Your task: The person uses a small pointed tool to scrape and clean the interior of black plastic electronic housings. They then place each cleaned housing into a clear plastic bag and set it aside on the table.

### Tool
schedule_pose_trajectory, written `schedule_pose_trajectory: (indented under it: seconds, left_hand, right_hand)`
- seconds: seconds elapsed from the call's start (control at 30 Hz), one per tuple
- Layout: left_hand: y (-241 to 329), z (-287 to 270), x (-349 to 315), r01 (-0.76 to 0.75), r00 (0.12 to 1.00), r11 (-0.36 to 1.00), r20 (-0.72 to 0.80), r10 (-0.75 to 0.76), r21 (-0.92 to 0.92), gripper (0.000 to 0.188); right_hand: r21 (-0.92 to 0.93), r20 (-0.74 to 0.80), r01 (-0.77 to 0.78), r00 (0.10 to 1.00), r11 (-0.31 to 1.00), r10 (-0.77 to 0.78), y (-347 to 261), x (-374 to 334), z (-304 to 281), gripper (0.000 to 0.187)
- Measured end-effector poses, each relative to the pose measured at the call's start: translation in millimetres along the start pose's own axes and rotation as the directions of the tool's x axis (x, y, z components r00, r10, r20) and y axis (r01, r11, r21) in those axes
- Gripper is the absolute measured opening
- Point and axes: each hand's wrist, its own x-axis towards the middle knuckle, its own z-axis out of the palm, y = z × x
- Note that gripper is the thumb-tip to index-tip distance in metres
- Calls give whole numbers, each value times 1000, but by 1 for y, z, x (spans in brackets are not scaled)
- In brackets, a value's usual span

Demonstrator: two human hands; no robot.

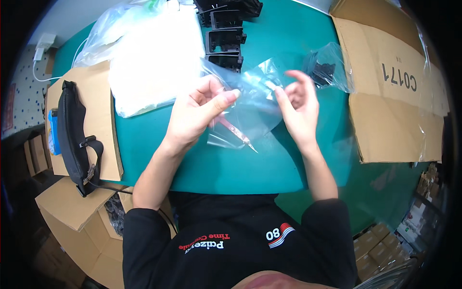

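A clear plastic bag point(260, 111) is spread above the green table, between my two hands. My left hand point(199, 108) is closed, its thumb and forefinger pinching the bag's left side. Below those fingers a slim pink tool with a sharp metal tip, like tweezers point(236, 131), points down to the right; whether my left hand grips it or it lies behind the bag, I cannot tell. At the bag's right side is my right hand point(299, 103), thumb and forefinger apart, the thumb close to the film.
Black plastic frames point(225, 41) stand in a row at the back. A bagged black part point(323, 72) lies right, beside a large cardboard box point(385, 91). White plastic sheeting point(154, 62) covers the back left. A black waist bag point(72, 135) rests on cardboard at left.
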Motion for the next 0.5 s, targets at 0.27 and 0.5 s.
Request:
schedule_pose_trajectory:
  seconds: [0.27,0.5]
  left_hand:
    - [-47,25,-10,-141,988,944,104,114,298,35]
    - [-25,16,-4,131,977,972,143,-160,193,28]
  right_hand:
    - [141,375,173,902,975,-214,-11,-40,13,40]
    - [221,574,-56,815,974,-84,-3,-24,2,14]
